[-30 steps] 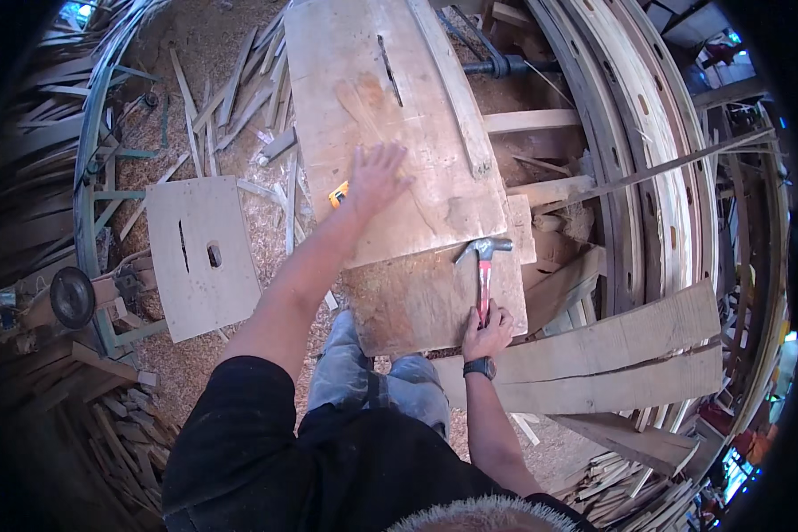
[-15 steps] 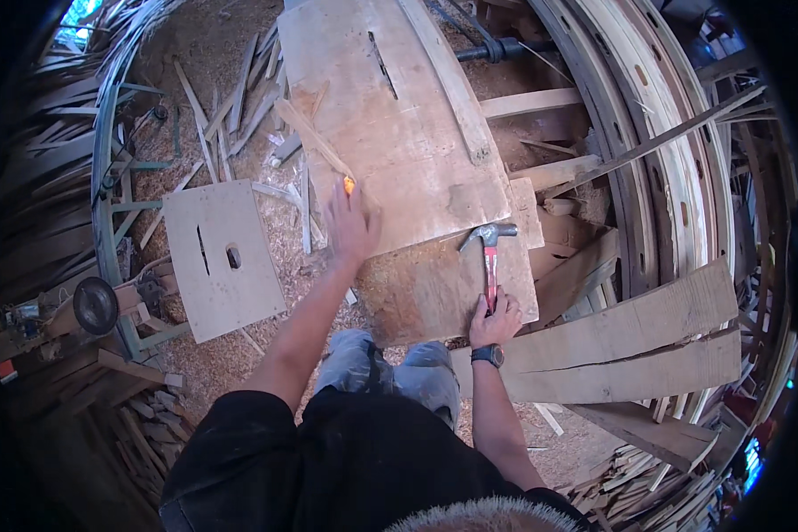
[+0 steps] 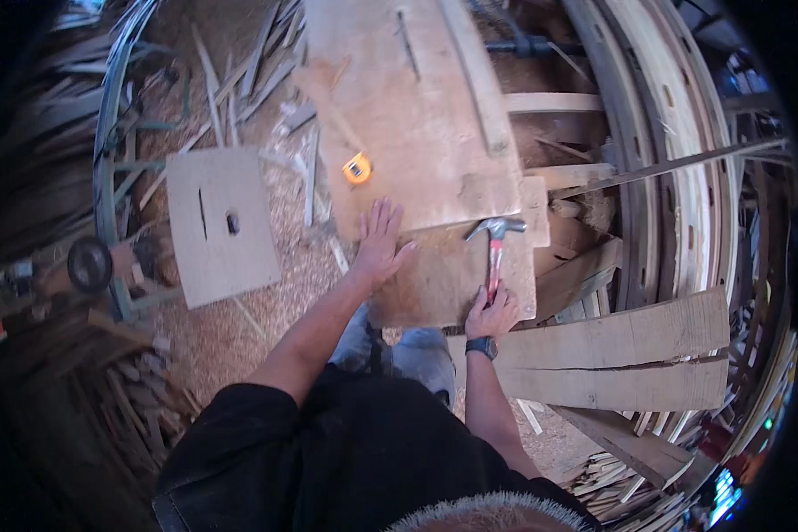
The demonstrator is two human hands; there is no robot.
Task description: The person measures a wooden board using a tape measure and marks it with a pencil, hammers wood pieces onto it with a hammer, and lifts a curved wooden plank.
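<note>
My left hand (image 3: pixel 383 244) lies with its fingers stretched out over the near left edge of the large wooden panel (image 3: pixel 434 160). Just beyond its fingertips, an orange tape measure (image 3: pixel 357 168) rests on the panel beside a narrow wood strip (image 3: pixel 339 117). In my right hand (image 3: pixel 493 312) is the red grip of a claw hammer (image 3: pixel 495 257). The hammer's metal head lies at the panel's near right edge, over a lower board (image 3: pixel 426 275) that juts out toward me. A watch is on my right wrist.
A smaller board (image 3: pixel 222 275) with a slot and a hole stands left, against a green metal frame (image 3: pixel 106 195). A wide cracked plank (image 3: pixel 612 355) extends to the right. Long curved planks (image 3: pixel 634 177) are stacked at the far right. Wood scraps and shavings cover the floor.
My left hand has drawn back toward me, off the tape measure, which now shows fully on the panel. My right hand still holds the hammer in about the same place.
</note>
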